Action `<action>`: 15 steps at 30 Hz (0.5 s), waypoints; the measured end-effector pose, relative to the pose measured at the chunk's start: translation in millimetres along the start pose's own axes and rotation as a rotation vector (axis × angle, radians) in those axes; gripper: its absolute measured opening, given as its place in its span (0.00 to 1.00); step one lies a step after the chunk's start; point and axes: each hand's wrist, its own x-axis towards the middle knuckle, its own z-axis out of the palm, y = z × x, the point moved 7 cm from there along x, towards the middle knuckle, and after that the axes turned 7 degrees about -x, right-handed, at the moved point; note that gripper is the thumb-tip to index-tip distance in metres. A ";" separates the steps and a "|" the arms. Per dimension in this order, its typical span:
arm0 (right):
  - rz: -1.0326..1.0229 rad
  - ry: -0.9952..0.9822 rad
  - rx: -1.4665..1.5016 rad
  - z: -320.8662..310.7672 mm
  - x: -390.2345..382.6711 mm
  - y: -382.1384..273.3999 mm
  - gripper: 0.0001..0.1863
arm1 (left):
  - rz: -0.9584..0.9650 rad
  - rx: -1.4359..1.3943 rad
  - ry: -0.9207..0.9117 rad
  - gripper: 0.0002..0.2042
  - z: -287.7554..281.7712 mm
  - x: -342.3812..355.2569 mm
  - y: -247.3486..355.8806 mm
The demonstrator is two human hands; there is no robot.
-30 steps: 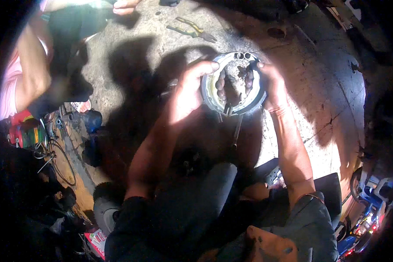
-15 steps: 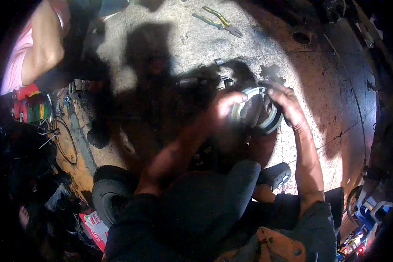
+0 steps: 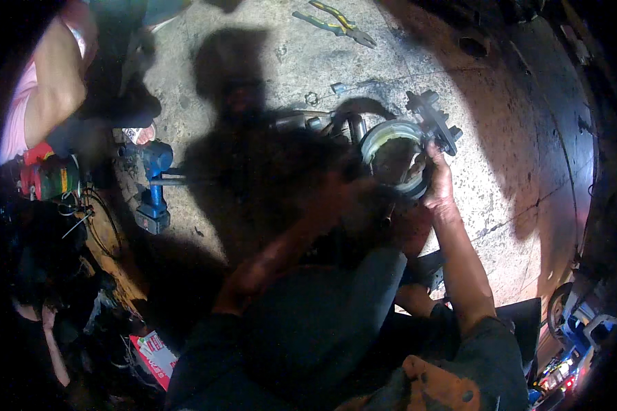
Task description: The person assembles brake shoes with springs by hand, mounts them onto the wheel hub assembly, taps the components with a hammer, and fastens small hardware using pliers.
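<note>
My right hand (image 3: 439,179) grips the right side of a round metal ring part (image 3: 371,147), which has a pale lining and a dark middle. My left hand (image 3: 339,188) is in deep shadow just left of the ring; its fingers cannot be made out. Beside the ring at upper right lies a dark toothed metal plate (image 3: 428,116). A few metal pieces (image 3: 355,127) lie behind the ring, half in shadow. Yellow-handled pliers (image 3: 353,34) lie on the concrete floor (image 3: 288,61) farther back.
A blue cordless power tool (image 3: 156,198) lies at left, near red and green objects (image 3: 51,175) and coiled cables. A co-worker's arm (image 3: 58,82) is at upper left. A red-and-white box (image 3: 154,359) sits lower left; blue machinery (image 3: 589,329) stands lower right.
My left hand has left the ring's rim and dropped back into shadow. My right hand keeps hold of the ring, now lower on its side. The power tool at left has come into clearer view.
</note>
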 end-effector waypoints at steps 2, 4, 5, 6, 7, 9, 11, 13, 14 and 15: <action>-0.014 0.045 0.127 -1.2 2.0 13.8 0.25 | 0.034 -0.074 0.037 0.22 -0.6 3.0 -8.7; -0.099 0.096 0.136 -26.4 18.2 28.2 0.25 | 0.121 0.174 0.084 0.22 9.8 3.8 5.2; -0.074 0.022 0.178 -33.9 22.1 37.2 0.25 | 0.120 0.173 0.077 0.22 10.9 6.3 0.7; -0.074 0.024 0.181 -36.1 23.3 43.0 0.25 | 0.046 0.161 0.099 0.22 8.3 7.1 -5.9; -0.103 0.018 0.182 -37.3 24.4 46.6 0.26 | -0.029 0.148 0.120 0.22 6.0 7.5 -12.5; -0.064 0.017 0.192 -19.6 13.1 43.7 0.28 | -0.017 0.247 0.079 0.20 5.1 4.4 3.5; -0.066 -0.001 0.226 -6.5 3.5 33.3 0.28 | -0.010 0.347 0.021 0.19 -0.3 8.4 12.3; 0.024 -0.147 0.357 -1.9 10.4 34.4 0.30 | 0.357 0.386 -0.151 0.15 0.5 22.2 26.9; 0.019 -0.144 0.357 -7.1 16.8 36.0 0.30 | 0.482 0.394 -0.209 0.14 -0.7 27.3 29.0; 0.035 -0.150 0.373 -6.4 18.9 35.3 0.31 | 0.533 0.408 -0.189 0.14 -1.2 32.1 33.3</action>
